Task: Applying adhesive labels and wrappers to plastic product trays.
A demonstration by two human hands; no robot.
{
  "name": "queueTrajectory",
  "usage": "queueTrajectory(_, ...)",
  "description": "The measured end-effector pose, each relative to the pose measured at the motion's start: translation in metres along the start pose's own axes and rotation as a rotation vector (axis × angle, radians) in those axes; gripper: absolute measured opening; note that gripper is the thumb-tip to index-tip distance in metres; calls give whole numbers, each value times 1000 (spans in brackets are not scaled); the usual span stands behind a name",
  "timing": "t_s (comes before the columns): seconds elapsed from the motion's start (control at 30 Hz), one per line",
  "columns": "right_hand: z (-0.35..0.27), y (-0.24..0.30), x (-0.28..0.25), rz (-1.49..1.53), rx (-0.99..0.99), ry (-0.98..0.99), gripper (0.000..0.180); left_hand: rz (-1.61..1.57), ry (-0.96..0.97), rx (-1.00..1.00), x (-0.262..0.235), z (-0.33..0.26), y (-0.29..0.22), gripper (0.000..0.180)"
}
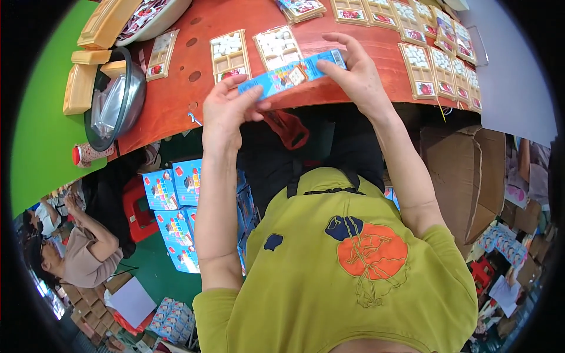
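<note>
A long, flat blue printed packet (288, 76) is stretched between my two hands, just above the front edge of the red table (329, 97). My left hand (226, 109) pinches its left end with the thumb on top. At the right end, my right hand (359, 76) grips it, thumb across the front and index finger reaching out above. Behind the packet lie two tan compartment trays, a left one (229, 53) and a right one (276, 38), holding white pieces. The packet hides the lower part of the right one.
More filled trays (421, 70) are lined up at right. At left are a single tray (162, 53), a metal bowl (136, 88) with clear plastic pieces, stacked tan trays (79, 88) and a tub (170, 20) of small packets. Blue boxes (176, 229) and a cardboard box (459, 176) stand below.
</note>
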State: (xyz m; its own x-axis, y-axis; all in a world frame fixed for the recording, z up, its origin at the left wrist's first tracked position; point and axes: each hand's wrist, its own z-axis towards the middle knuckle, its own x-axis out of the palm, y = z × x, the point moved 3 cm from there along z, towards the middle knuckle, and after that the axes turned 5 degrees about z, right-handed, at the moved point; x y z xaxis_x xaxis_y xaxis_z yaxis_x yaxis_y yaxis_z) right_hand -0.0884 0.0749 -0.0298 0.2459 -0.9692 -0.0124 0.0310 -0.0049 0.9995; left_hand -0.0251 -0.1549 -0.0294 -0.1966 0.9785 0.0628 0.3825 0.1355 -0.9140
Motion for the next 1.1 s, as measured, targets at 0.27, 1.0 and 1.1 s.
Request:
queueTrajectory(0.27, 37, -28, 0, -254, -93, -60, 39, -125, -197, 162, 5, 45, 10, 31)
queueTrajectory(1.0, 38, -38, 14, -1028, -465, 110, 31, 481, -462, 415, 27, 45, 17, 20)
queueTrajectory(1.1, 19, -38, 4, -1027, -524, 124, 33, 478, -411, 336, 31, 21, 21, 24)
